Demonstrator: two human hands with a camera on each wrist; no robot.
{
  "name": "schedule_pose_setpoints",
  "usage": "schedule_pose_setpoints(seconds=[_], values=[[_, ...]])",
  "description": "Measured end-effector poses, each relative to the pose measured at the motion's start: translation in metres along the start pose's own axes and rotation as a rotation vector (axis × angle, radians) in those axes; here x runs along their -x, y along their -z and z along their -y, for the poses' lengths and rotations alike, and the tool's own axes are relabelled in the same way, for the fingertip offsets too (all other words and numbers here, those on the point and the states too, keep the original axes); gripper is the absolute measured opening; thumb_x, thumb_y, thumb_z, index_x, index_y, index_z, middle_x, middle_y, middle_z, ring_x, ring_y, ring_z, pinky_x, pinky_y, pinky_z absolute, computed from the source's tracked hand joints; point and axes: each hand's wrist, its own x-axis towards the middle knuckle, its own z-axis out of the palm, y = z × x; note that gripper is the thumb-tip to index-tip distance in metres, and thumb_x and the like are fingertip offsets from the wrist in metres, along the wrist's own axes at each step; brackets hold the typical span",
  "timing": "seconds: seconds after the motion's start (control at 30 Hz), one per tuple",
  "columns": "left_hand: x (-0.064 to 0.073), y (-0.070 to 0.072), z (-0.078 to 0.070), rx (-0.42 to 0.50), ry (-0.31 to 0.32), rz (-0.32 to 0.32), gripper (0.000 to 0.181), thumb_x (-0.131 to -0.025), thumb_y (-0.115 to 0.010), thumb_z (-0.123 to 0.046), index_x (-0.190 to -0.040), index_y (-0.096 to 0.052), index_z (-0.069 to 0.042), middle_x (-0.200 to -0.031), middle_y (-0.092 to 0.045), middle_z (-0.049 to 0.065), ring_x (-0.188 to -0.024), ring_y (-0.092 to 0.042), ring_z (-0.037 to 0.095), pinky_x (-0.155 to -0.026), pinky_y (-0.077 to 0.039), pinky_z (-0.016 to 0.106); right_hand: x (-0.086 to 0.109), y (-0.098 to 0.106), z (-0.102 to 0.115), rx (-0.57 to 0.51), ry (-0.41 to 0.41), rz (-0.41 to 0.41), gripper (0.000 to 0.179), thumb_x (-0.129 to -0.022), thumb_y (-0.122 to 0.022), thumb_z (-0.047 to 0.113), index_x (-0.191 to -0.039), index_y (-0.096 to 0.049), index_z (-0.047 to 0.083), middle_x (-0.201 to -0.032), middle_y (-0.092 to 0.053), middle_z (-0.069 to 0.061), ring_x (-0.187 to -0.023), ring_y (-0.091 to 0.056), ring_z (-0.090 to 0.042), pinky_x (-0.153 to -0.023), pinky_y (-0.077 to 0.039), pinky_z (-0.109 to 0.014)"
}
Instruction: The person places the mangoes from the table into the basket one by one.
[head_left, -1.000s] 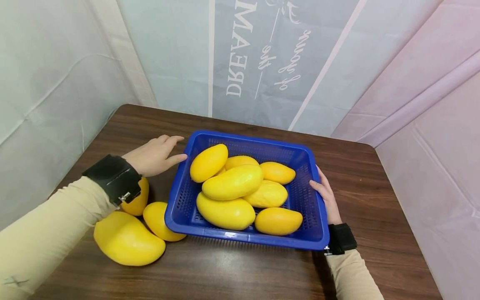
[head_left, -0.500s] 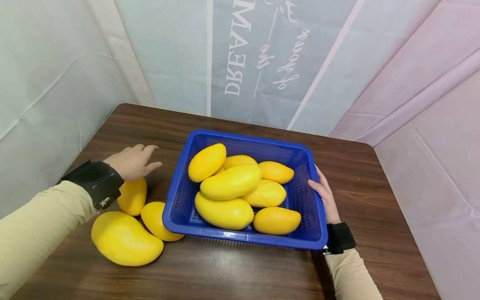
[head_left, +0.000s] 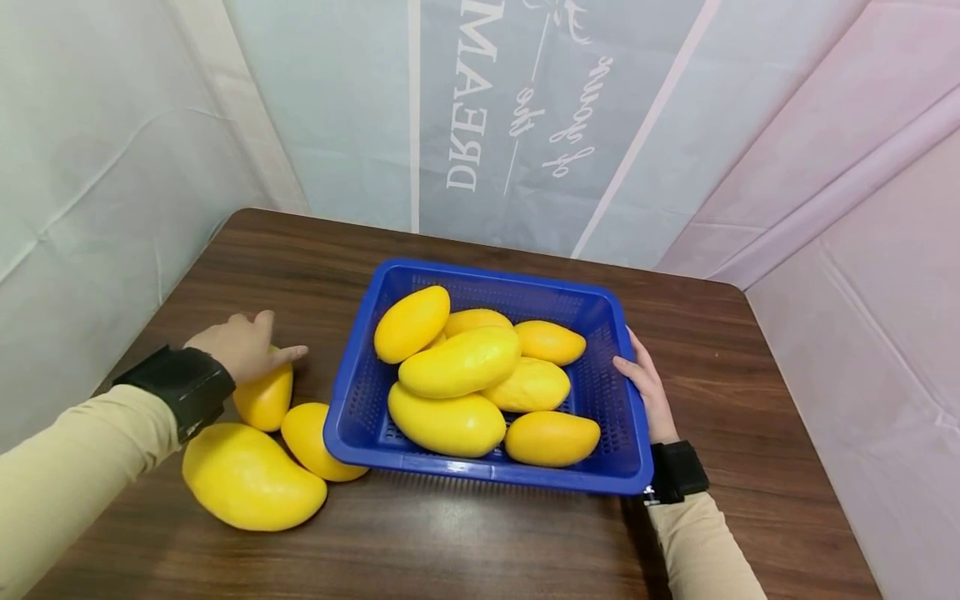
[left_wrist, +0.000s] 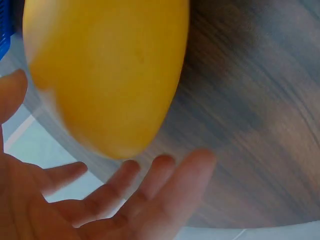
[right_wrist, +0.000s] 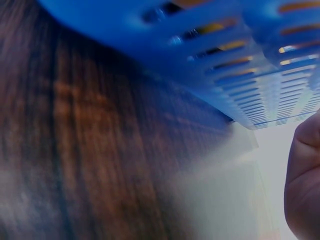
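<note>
My left hand (head_left: 240, 346) is over the far end of a yellow mango (head_left: 264, 404) at the left of the table. In the left wrist view its fingers (left_wrist: 170, 195) are spread just beyond the tip of that mango (left_wrist: 110, 75), with the thumb at the other side and no grip on it. My right hand (head_left: 651, 392) holds the right rim of a blue plastic basket (head_left: 487, 473), thumb over the edge. Several mangoes (head_left: 461, 362) lie piled in the basket. The right wrist view shows its slotted side (right_wrist: 200, 45) and part of my hand (right_wrist: 305, 185).
Two more mangoes lie on the brown wooden table (head_left: 465, 542): a large one (head_left: 251, 479) near my left forearm and another (head_left: 311, 442) partly behind the basket's left corner. Fabric curtains (head_left: 360, 108) with printed lettering stand around the table's back and sides.
My left hand has moved left from the basket's left rim and lowered toward the nearest mango on the table. The right hand keeps its hold; the basket has hardly moved.
</note>
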Motion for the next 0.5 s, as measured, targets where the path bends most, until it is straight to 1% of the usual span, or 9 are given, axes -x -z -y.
schedule_pose_setpoints(seconds=[0.1, 0.17, 0.23, 0.33, 0.4, 0.5], values=[[0.0016, -0.0002, -0.0005, 0.019, 0.021, 0.031, 0.1, -0.092, -0.045, -0.069, -0.137, -0.028, 0.019, -0.111, -0.056, 0.044, -0.088, -0.063, 0.048, -0.077, -0.053, 0.058, -0.0004, -0.0005, 0.0003, 0.001, -0.001, -0.003, 0.058, -0.107, -0.036, 0.025, -0.16, -0.01, 0.027, -0.158, -0.024, -0.007, -0.119, -0.058, -0.011, -0.093, -0.054, -0.027], [0.0025, -0.0004, -0.0015, 0.034, 0.036, 0.059, 0.103, -0.091, -0.043, -0.071, -0.136, -0.027, 0.02, -0.102, -0.06, 0.039, -0.079, -0.063, 0.04, -0.073, -0.054, 0.053, -0.0005, -0.0007, 0.0003, 0.001, -0.001, -0.003, 0.058, -0.107, -0.036, 0.025, -0.16, -0.01, 0.027, -0.158, -0.024, -0.007, -0.119, -0.058, -0.01, -0.093, -0.054, -0.027], [0.0031, -0.0006, -0.0026, 0.04, 0.059, 0.087, 0.105, -0.09, -0.042, -0.073, -0.136, -0.025, 0.019, -0.097, -0.06, 0.036, -0.075, -0.061, 0.037, -0.071, -0.054, 0.051, -0.0006, -0.0007, 0.0001, 0.002, 0.0, 0.0, 0.058, -0.107, -0.036, 0.025, -0.16, -0.01, 0.026, -0.158, -0.024, -0.007, -0.119, -0.058, -0.01, -0.093, -0.054, -0.027], [0.0037, -0.0001, -0.0044, 0.026, 0.1, 0.125, 0.108, -0.088, -0.042, -0.076, -0.137, -0.025, 0.019, -0.094, -0.06, 0.034, -0.076, -0.06, 0.038, -0.073, -0.053, 0.053, -0.0005, -0.0008, -0.0003, 0.005, -0.002, -0.001, 0.058, -0.107, -0.036, 0.025, -0.16, -0.01, 0.027, -0.158, -0.024, -0.007, -0.119, -0.058, -0.01, -0.093, -0.054, -0.027], [0.0036, 0.0003, -0.0052, 0.013, 0.123, 0.147, 0.109, -0.087, -0.043, -0.076, -0.138, -0.024, 0.019, -0.095, -0.059, 0.035, -0.079, -0.06, 0.04, -0.076, -0.052, 0.056, -0.0003, -0.0008, -0.0005, 0.007, -0.001, -0.004, 0.059, -0.107, -0.036, 0.025, -0.16, -0.01, 0.027, -0.158, -0.024, -0.006, -0.12, -0.057, -0.01, -0.093, -0.054, -0.026], [0.0027, -0.0001, -0.0054, 0.003, 0.133, 0.169, 0.108, -0.087, -0.046, -0.075, -0.137, -0.026, 0.019, -0.096, -0.058, 0.035, -0.08, -0.058, 0.041, -0.078, -0.052, 0.058, 0.0001, -0.0009, -0.0007, 0.007, 0.0, -0.009, 0.059, -0.107, -0.036, 0.024, -0.16, -0.009, 0.026, -0.158, -0.024, -0.005, -0.12, -0.057, -0.009, -0.093, -0.054, -0.025]])
